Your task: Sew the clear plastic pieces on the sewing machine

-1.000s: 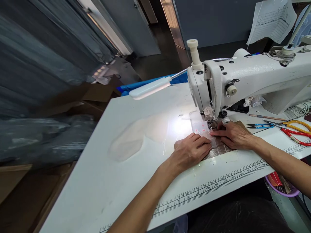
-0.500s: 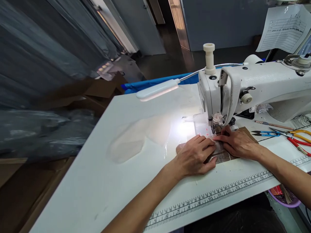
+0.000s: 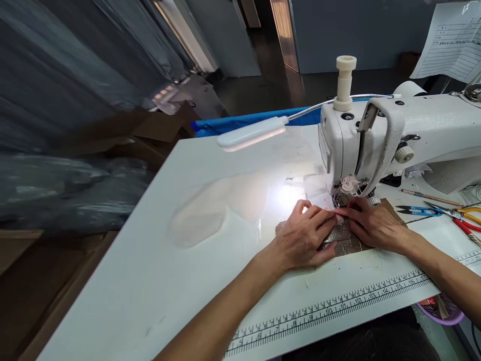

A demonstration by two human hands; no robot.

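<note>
My left hand (image 3: 302, 235) lies on a small piece of sheer, pale fabric (image 3: 340, 231) on the sewing machine's bed. Its fingers are bent over the fabric and point right, with the thumb spread apart below them. My right hand (image 3: 376, 223) is closed on the fabric's right side, fingertips close below the presser foot (image 3: 341, 199). The two hands' fingertips nearly meet. Beneath the fabric lies a brown gridded sheet (image 3: 353, 246). A white piece with pink spots (image 3: 319, 199) shows left of the foot. My palms hide part of the fabric.
The white sewing machine (image 3: 376, 125) stands at right; its lit lamp (image 3: 251, 133) hangs over the table. Blue thread snips (image 3: 419, 210), yellow-handled scissors (image 3: 469, 213) and a red-handled tool (image 3: 466, 230) lie right. A printed ruler (image 3: 330, 311) follows the front edge. Clear film (image 3: 203, 220) lies left.
The view has shifted, so the machine sits further right in the picture. Both hands stay at the fabric near the needle, with only slight finger movement.
</note>
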